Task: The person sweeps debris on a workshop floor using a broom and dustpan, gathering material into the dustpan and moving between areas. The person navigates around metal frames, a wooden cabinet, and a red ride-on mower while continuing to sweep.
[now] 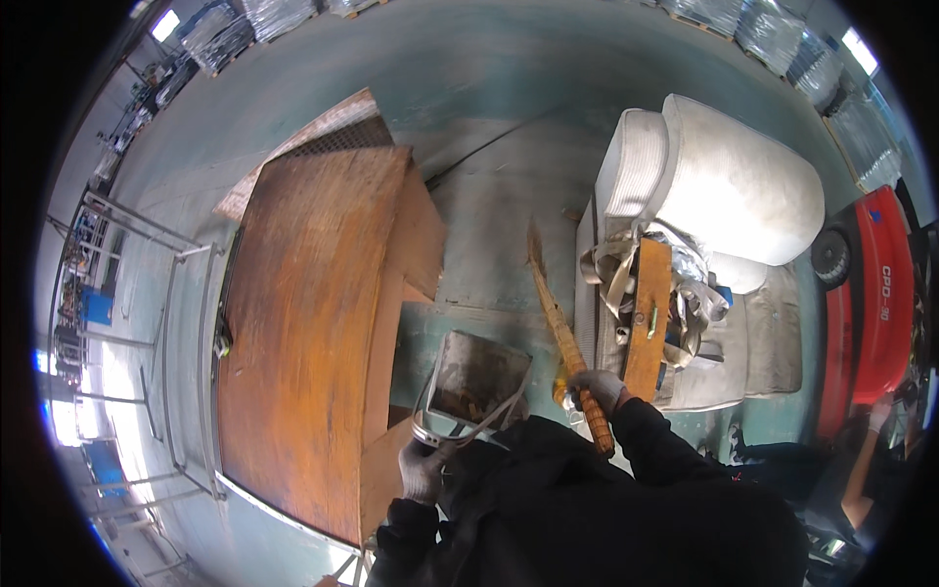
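Left fingers (430,454) clamp bucket (479,360) at seven o'clock; right fingers (599,383), stick (558,328). Apparent step: carrying; next calls for steady grip.

green-grey floor (509,88) | brown wooden desk (303,313) | white sofa (738,176) | bright window (860,51)

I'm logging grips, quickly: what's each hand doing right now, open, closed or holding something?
Left hand: closed, holding the grey square bin.
Right hand: closed around the long tan stick.
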Available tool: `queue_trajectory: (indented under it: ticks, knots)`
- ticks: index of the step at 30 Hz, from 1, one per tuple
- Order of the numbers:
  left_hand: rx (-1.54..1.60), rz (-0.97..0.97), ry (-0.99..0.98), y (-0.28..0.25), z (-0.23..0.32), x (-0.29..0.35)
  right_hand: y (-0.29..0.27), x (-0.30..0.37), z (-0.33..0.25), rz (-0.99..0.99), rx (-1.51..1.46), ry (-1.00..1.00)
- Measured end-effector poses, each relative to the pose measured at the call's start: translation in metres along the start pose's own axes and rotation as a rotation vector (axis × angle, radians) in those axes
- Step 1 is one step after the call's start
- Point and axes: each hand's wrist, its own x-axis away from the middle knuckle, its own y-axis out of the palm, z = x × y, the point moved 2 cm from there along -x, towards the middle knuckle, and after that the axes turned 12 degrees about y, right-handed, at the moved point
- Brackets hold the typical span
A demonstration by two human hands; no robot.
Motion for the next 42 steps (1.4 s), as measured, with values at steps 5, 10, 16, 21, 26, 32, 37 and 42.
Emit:
queue_trajectory:
  ticks: [5, 10, 16, 21, 26, 32, 37, 42]
  knots:
    - [0.115, -0.135, 0.117, 0.038, 0.066, -0.123, 0.011, 0.009, -0.122, 0.063, 0.027, -0.156]
    - [0.086, -0.281, 0.138, 0.065, 0.118, -0.27, 0.028, -0.007, -0.257, 0.108, -0.004, -0.269]
    - [0.086, -0.421, 0.243, 0.106, 0.209, -0.423, 0.047, -0.018, -0.396, 0.155, -0.16, -0.295]
    - [0.054, -0.592, 0.215, 0.141, 0.275, -0.538, 0.057, -0.048, -0.501, 0.156, -0.2, -0.292]
    - [-0.077, -0.634, 0.181, 0.194, 0.312, -0.648, 0.068, -0.094, -0.592, -0.005, -0.343, -0.198]
    - [-0.029, -0.577, 0.225, 0.29, 0.358, -0.781, 0.079, -0.081, -0.709, -0.078, -0.349, -0.235]
    - [-0.006, -0.606, 0.221, 0.363, 0.418, -0.872, 0.06, -0.043, -0.817, -0.071, -0.452, -0.302]
    - [-0.215, -0.697, 0.248, 0.425, 0.471, -0.947, 0.033, -0.022, -0.868, 0.025, -0.641, -0.373]
